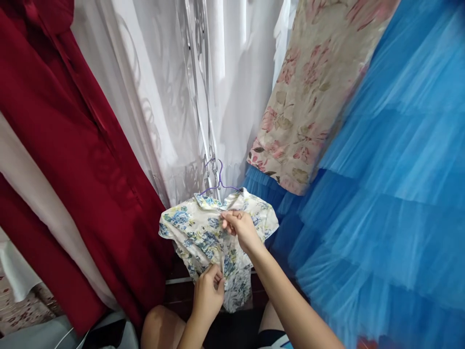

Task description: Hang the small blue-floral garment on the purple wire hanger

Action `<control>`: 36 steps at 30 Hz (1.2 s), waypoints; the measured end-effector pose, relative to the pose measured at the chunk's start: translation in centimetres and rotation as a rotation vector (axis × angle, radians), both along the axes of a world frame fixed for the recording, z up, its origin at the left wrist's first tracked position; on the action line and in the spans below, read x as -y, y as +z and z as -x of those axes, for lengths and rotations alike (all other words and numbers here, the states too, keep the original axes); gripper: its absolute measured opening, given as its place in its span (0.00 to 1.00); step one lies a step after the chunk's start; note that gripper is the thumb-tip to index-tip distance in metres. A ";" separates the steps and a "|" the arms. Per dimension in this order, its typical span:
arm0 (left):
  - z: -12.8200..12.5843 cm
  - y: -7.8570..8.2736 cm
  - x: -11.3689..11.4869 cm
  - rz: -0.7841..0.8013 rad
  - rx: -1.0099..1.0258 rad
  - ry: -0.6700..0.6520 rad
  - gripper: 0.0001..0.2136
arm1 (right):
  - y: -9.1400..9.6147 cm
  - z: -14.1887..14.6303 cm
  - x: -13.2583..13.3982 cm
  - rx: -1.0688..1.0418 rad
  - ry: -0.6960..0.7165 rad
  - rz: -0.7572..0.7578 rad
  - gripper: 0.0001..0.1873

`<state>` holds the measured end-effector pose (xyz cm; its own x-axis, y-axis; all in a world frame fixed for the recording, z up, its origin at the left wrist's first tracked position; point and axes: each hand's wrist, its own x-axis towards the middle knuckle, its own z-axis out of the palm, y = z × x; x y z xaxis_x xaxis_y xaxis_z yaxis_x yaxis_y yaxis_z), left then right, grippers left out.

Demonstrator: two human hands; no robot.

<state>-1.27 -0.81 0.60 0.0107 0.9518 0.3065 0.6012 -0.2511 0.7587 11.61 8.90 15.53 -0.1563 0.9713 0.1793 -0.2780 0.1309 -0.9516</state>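
A small white dress with blue flowers (209,237) hangs in front of me on a purple hanger (220,180). It has a collar and short sleeves, and a seam or opening runs down its front. Near the collar, my right hand (238,225) pinches the fabric at the top of that front line. Lower down, my left hand (210,288) closes on the fabric beside the same line. Part of the dress's lower half is behind my left hand.
White curtains (160,87) and a white metal stand (201,72) are behind the dress. Dark red cloth (98,160) hangs at left. A pink-flowered garment (301,106) and a tiered blue tulle skirt (381,203) hang at right. A dark phone-like object (105,334) lies lower left.
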 end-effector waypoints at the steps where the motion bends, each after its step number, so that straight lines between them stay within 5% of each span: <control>1: 0.3 -0.2 -0.1 0.004 -0.035 -0.009 0.05 | 1.0 0.3 -0.5 -0.006 -0.007 -0.018 0.13; 7: 1.6 0.5 -2.0 -0.022 0.006 -0.122 0.05 | 2.9 0.8 -0.2 -0.029 -0.072 -0.111 0.11; 9: 2.1 2.7 -2.9 -0.089 0.109 -0.142 0.04 | 2.6 0.2 0.5 0.008 -0.076 -0.131 0.11; 13: 2.5 9.9 -4.9 -0.326 0.299 0.026 0.13 | 2.3 -1.2 1.5 0.117 -0.074 -0.171 0.14; 16: 1.9 14.6 -6.5 -0.480 0.142 -0.019 0.15 | 2.3 -1.7 1.7 0.183 -0.037 -0.226 0.15; 19: 0.8 16.8 -7.8 -0.567 -0.035 -0.071 0.11 | 1.9 -1.6 1.1 0.184 -0.039 -0.262 0.15; 25: -0.2 18.4 -8.8 -0.661 -0.063 0.063 0.09 | -1.9 -0.6 -1.9 0.217 -0.172 -0.271 0.14; 30: 5.3 19.4 -9.8 -0.758 0.022 0.309 0.08 | -4.2 -1.2 -1.5 0.279 -0.133 -0.221 0.15; 33: 10.6 17.5 -10.9 -0.693 0.086 0.442 0.09 | -4.3 -1.1 -0.2 0.282 -0.077 -0.235 0.13; 36: 14.3 13.6 -11.7 -0.546 0.284 0.555 0.11 | -4.3 0.1 0.7 0.307 -0.026 -0.239 0.11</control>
<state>-15.61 10.86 14.16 -0.5643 0.5121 0.6476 0.5502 -0.3515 0.7574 11.51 8.21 11.19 -0.2138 0.9121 0.3497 0.0216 0.3623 -0.9318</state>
